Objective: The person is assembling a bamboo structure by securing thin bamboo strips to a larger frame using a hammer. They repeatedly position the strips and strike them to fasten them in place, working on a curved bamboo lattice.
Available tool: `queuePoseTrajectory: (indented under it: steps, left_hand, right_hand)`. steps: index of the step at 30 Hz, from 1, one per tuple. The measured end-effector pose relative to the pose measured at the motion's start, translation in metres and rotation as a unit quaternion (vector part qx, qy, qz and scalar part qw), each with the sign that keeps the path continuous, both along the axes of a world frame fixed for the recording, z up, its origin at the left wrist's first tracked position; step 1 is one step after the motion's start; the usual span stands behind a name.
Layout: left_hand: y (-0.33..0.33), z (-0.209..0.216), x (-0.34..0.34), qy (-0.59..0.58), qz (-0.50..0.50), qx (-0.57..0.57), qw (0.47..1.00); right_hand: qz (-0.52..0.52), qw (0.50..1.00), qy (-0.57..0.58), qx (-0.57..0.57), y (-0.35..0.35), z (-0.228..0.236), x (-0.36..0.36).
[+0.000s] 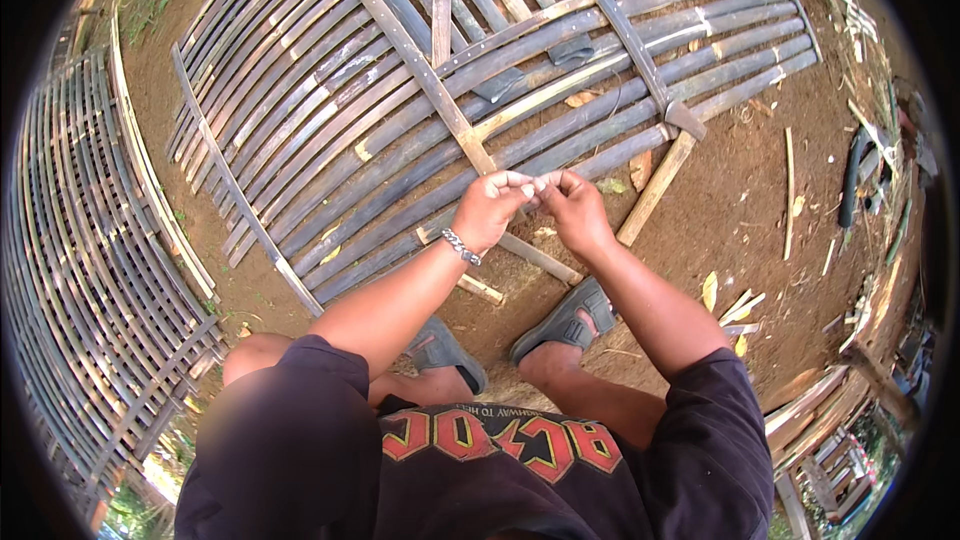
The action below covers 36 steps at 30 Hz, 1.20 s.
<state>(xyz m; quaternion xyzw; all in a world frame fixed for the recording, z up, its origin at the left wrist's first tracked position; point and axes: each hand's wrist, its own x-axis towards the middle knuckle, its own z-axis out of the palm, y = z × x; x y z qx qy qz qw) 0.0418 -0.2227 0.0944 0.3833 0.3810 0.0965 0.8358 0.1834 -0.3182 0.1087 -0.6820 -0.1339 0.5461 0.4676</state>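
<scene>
My left hand [488, 208], with a chain bracelet on its wrist, and my right hand [580, 212] meet fingertip to fingertip in front of me. Both are closed in a pinch; whatever lies between the fingertips is too small to make out. Beneath and beyond them, a large panel of dark bamboo slats [385, 175] lies on the ground, with flat battens [405, 48] nailed across it. Close to my right hand, a tool with a wooden handle [657, 188] rests its dark metal head [685, 120] on the panel's near edge; hammer or hatchet, I cannot tell.
Two dark flat scraps [498, 86] lie on the slats. Another slatted bamboo panel [90, 230] stands at the left. My sandalled feet [568, 325] are just below my hands. To the right are a thin stick [789, 190], a black tube [854, 177] and wood pieces [740, 308] on bare soil.
</scene>
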Motion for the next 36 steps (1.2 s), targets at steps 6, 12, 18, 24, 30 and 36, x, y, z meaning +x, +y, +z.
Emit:
queuePoseTrajectory:
  steps: [6, 12, 18, 24, 30, 36]
  left_hand:
    - [0.0, 0.005, -0.006, 0.014, 0.122, 0.038, 0.992]
    - [0.021, -0.015, -0.024, 0.074, 0.11, 0.132, 0.982]
    - [0.077, -0.036, -0.028, 0.127, 0.125, 0.226, 0.958]
    - [0.105, -0.036, -0.026, 0.073, 0.131, 0.023, 0.988]
    - [0.076, -0.022, -0.01, 0.0, 0.162, -0.192, 0.968]
    - [0.047, -0.01, -0.002, 0.016, 0.157, -0.196, 0.968]
  right_hand:
    - [-0.156, 0.966, 0.19, 0.078, 0.023, -0.01, -0.03]
    - [-0.153, 0.977, 0.129, 0.079, 0.03, -0.027, -0.052]
    - [-0.08, 0.996, 0.022, 0.04, 0.009, -0.037, -0.06]
    - [-0.061, 0.993, -0.073, 0.076, -0.027, -0.041, -0.055]
    - [-0.067, 0.963, -0.227, 0.131, -0.021, -0.039, -0.06]
    - [-0.038, 0.907, -0.387, 0.162, 0.006, -0.029, -0.061]
